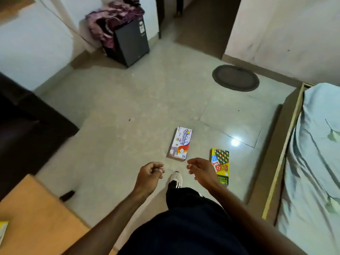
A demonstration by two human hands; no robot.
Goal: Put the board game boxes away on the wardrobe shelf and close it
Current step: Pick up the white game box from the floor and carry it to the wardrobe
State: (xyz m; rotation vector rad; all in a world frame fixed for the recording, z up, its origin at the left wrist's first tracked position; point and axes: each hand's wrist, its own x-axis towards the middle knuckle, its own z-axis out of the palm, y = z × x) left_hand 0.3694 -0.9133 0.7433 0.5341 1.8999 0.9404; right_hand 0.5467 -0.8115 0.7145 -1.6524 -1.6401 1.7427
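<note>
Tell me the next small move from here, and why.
The left hand and right hand are loosely curled and hold nothing, and the white box lies flat on the floor just ahead of them. So probably bend and lower both hands onto that box first; the yellow box, lying apart to its right, can follow.

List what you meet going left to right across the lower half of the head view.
wooden table → left hand → white game box → yellow game box → bed. Right hand left out: it overlaps the yellow game box.
</note>
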